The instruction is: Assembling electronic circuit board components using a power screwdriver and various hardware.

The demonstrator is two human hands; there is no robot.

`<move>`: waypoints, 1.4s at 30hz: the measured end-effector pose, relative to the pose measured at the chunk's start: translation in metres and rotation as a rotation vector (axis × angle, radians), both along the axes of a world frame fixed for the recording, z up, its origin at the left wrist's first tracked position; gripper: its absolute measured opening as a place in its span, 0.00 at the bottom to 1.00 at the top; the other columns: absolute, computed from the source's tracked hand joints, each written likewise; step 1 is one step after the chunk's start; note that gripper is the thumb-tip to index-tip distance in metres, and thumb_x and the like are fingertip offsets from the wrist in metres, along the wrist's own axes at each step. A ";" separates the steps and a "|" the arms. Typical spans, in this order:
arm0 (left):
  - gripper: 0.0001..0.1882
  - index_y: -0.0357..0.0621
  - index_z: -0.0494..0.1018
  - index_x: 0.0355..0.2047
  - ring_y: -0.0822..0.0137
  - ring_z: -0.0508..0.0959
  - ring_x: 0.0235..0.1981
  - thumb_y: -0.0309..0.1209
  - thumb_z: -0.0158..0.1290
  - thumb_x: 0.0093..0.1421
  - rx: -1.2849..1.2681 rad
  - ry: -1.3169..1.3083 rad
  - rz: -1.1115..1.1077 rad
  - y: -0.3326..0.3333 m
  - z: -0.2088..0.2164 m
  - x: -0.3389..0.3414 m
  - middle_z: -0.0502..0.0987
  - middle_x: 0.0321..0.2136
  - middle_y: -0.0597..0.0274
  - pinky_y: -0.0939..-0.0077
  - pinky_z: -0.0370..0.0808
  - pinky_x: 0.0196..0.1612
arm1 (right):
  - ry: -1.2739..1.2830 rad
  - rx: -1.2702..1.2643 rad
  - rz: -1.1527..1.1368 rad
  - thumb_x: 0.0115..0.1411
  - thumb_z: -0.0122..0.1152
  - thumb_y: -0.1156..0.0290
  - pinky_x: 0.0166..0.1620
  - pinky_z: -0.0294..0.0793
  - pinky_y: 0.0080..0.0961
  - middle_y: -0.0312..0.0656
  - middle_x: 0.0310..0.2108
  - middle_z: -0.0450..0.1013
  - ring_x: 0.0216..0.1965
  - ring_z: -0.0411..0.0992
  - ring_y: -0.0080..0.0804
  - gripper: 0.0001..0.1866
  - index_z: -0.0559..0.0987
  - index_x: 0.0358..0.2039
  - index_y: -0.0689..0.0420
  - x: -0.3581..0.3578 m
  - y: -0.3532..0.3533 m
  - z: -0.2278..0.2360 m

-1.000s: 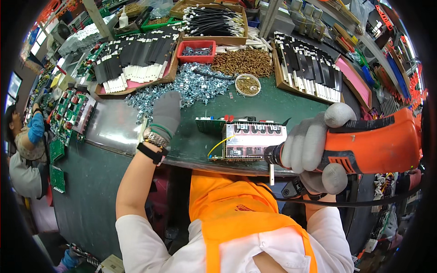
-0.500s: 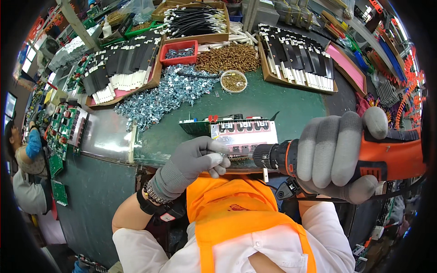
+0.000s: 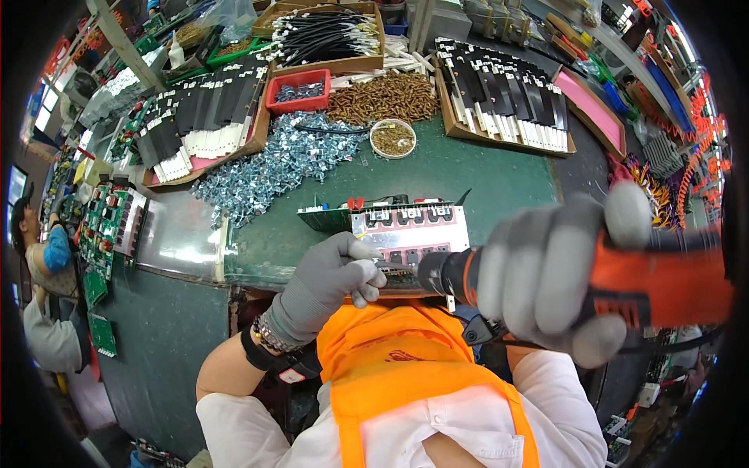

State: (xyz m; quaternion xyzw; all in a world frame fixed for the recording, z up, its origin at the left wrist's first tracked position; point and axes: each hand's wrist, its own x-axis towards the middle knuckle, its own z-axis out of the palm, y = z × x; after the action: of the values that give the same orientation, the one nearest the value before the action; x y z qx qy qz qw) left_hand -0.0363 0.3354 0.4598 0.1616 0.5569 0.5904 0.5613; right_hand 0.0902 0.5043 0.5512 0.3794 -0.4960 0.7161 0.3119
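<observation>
My right hand (image 3: 546, 273), in a grey glove and blurred, grips an orange and black power drill (image 3: 663, 273) that points left. From its black chuck (image 3: 437, 273) a thin bit (image 3: 398, 266) reaches to the fingertips of my left hand (image 3: 331, 273). Also gloved, my left hand is closed in a pinch at the bit's tip; whatever small thing it holds is hidden. Just beyond lies a silvery metal plate (image 3: 449, 232) with black components in rows, joined to a green circuit board (image 3: 324, 217). The drill and my left fingers overlap the plate's near edge.
Loose metal clips (image 3: 265, 171) and brass-coloured parts (image 3: 382, 100) lie in heaps beyond the board. Near them stand a round tub (image 3: 392, 154), a red bin (image 3: 275, 104) and boxes of black-and-white strips (image 3: 499, 93). At far left a co-worker (image 3: 47, 257) sits beside circuit boards.
The drill and my right hand have shifted left and slightly down, with the chuck closer to my left fingers. My left hand stays pinched in nearly the same place.
</observation>
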 end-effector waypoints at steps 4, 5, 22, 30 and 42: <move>0.11 0.33 0.67 0.42 0.73 0.78 0.25 0.25 0.49 0.59 0.012 0.264 0.010 -0.003 -0.007 0.011 0.77 0.29 0.56 0.83 0.75 0.26 | -0.335 -0.303 -0.394 0.57 0.66 0.60 0.19 0.63 0.22 0.31 0.16 0.65 0.13 0.62 0.23 0.38 0.57 0.61 0.58 0.005 -0.025 0.002; 0.12 0.34 0.66 0.43 0.73 0.78 0.24 0.25 0.49 0.60 0.002 0.187 -0.062 -0.001 -0.007 0.010 0.77 0.28 0.56 0.82 0.75 0.25 | -0.308 -0.258 -0.287 0.56 0.66 0.60 0.19 0.63 0.22 0.31 0.17 0.65 0.13 0.62 0.23 0.38 0.57 0.61 0.58 0.002 -0.012 -0.005; 0.19 0.47 0.70 0.46 0.63 0.76 0.28 0.30 0.56 0.53 0.297 1.707 -0.006 0.002 -0.045 0.050 0.75 0.30 0.60 0.68 0.71 0.30 | -0.382 -0.179 -0.192 0.51 0.72 0.64 0.22 0.67 0.27 0.35 0.20 0.69 0.17 0.67 0.28 0.37 0.62 0.57 0.59 -0.003 0.005 -0.041; 0.15 0.48 0.73 0.41 0.67 0.68 0.34 0.36 0.53 0.53 0.064 1.953 0.009 0.008 -0.064 0.074 0.69 0.37 0.63 0.72 0.67 0.36 | -0.185 -0.161 0.059 0.50 0.73 0.67 0.22 0.69 0.29 0.38 0.20 0.71 0.18 0.69 0.30 0.36 0.63 0.55 0.61 -0.022 0.010 -0.041; 0.15 0.44 0.71 0.41 0.68 0.68 0.34 0.33 0.50 0.52 0.122 2.005 -0.027 0.010 -0.065 0.067 0.68 0.33 0.64 0.73 0.66 0.32 | -0.292 -0.040 0.179 0.50 0.71 0.75 0.24 0.71 0.32 0.42 0.21 0.71 0.19 0.70 0.34 0.34 0.62 0.54 0.62 -0.032 0.005 -0.016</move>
State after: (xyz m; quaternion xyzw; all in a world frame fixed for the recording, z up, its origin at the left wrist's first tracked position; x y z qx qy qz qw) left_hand 0.0312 0.3455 0.3944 0.6192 0.7394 0.2029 -0.1694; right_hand 0.0586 0.5096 0.5353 0.3078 -0.4858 0.7983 0.1790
